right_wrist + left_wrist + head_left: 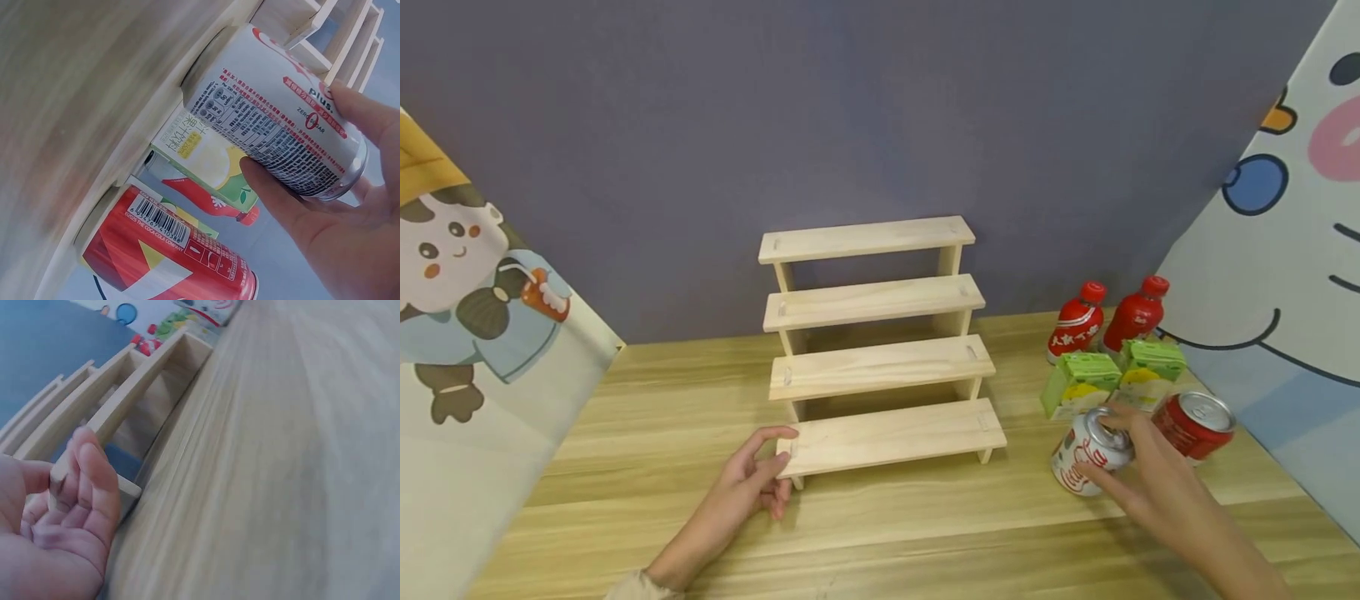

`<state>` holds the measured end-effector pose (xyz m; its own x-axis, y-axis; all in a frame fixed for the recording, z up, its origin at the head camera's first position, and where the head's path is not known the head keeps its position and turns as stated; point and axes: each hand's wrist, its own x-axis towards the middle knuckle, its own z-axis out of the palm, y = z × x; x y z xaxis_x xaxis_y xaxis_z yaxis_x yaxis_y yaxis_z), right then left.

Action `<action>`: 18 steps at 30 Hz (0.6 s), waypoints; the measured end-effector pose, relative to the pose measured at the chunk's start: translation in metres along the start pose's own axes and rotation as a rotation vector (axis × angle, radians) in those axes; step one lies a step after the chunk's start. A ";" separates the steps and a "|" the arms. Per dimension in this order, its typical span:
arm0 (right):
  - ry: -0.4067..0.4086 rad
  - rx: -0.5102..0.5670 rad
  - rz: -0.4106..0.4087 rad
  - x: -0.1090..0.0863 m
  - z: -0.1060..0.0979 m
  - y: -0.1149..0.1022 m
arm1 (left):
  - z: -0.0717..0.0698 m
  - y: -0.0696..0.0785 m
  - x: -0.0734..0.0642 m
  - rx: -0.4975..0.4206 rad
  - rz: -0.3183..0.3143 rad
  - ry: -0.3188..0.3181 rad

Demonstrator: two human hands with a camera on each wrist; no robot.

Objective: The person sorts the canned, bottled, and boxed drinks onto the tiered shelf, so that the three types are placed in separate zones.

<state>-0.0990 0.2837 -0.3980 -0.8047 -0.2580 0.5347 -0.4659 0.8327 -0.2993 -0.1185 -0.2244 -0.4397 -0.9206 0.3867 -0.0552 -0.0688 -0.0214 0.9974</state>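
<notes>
A four-step wooden display rack (880,369) stands against the back wall. At the left end of its lowest step, my left hand (741,487) pinches the board, thumb on top; the left wrist view shows its fingers (100,481) bent around the board's corner. To the right of the rack, my right hand (1165,492) grips a white Coca-Cola can (1086,454) near its top, thumb on one side and fingers on the other. "Zero sugar" print shows on this can (281,112) in the right wrist view. Whether its base touches the table I cannot tell.
A red soda can (1187,433) stands just right of the white one. Behind are two green juice cartons (1078,383) and two red bottles with red caps (1135,315). Cartoon-printed panels (1292,217) flank the wood-grain table (662,400) on both sides.
</notes>
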 end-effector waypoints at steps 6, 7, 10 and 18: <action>0.010 0.001 -0.013 -0.001 0.003 0.001 | -0.007 -0.011 0.002 -0.180 0.099 -0.104; 0.015 0.003 -0.013 -0.001 0.004 0.001 | -0.008 -0.012 0.003 -0.195 0.110 -0.116; 0.020 0.001 -0.011 -0.003 0.004 0.001 | -0.009 -0.014 0.004 -0.220 0.130 -0.133; -0.017 -0.001 0.002 -0.001 0.002 0.001 | -0.008 -0.017 0.004 -0.233 0.139 -0.138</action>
<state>-0.0995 0.2840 -0.4001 -0.8118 -0.2644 0.5206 -0.4637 0.8338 -0.2995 -0.1238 -0.2297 -0.4571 -0.8677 0.4862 0.1035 -0.0473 -0.2879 0.9565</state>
